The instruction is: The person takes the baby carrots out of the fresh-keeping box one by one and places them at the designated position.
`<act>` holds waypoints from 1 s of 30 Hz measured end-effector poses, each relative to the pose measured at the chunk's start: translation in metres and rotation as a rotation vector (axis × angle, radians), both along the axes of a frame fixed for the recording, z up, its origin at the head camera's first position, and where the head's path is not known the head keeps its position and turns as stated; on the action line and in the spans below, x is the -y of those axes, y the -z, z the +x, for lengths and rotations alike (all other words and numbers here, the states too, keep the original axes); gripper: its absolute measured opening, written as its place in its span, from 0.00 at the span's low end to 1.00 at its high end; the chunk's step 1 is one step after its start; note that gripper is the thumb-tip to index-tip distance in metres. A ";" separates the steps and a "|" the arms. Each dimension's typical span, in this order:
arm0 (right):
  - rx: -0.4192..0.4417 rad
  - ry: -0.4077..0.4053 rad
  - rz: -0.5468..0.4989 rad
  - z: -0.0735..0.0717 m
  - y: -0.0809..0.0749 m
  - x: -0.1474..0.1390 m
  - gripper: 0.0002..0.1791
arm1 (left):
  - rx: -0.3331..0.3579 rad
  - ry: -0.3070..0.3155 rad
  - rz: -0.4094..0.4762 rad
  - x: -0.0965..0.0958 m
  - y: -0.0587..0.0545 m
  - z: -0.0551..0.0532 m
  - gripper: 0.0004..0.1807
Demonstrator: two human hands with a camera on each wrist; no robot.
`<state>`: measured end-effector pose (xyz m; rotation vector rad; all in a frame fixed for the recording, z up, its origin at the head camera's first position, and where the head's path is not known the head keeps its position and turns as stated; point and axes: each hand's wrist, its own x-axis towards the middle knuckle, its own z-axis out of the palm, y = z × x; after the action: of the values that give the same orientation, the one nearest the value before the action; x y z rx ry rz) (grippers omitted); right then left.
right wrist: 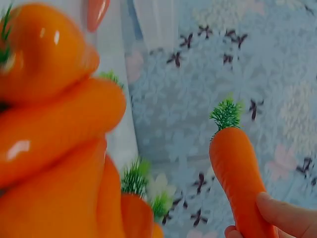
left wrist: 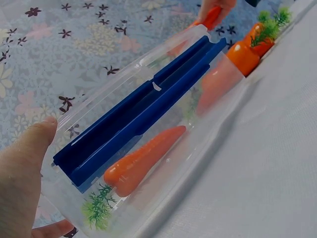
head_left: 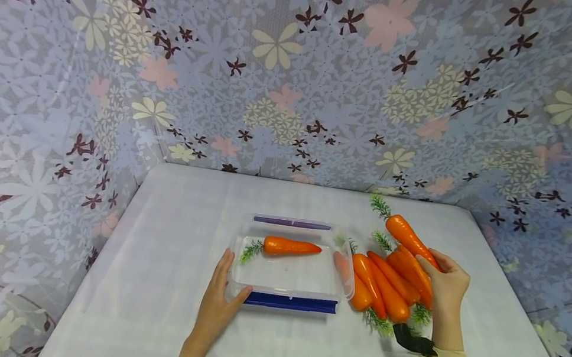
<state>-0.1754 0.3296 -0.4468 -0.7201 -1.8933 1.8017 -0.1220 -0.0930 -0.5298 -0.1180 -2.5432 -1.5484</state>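
Note:
A clear plastic container with blue latches stands on the white table, one carrot with a green leafy top lying inside. My left hand rests against the container's left front corner, fingers straight along its side and thumb at the front rim. To the right, a pile of carrots lies beside the container. My right hand grips another carrot by its narrow end above the pile, leafy top pointing away to the far left. Its tip is hidden in the hand.
The white-covered table ends at a flower-patterned cloth that rises behind it and at both sides. Leafy tops of the pile stick out at the front and back.

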 end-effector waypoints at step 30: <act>0.174 0.157 -0.021 0.012 0.058 -0.058 0.18 | 0.013 0.001 0.004 -0.001 0.000 0.001 0.43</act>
<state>-0.1635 0.3873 -0.5050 -1.0334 -1.8693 1.7111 -0.1214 -0.0925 -0.5297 -0.1092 -2.5502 -1.5592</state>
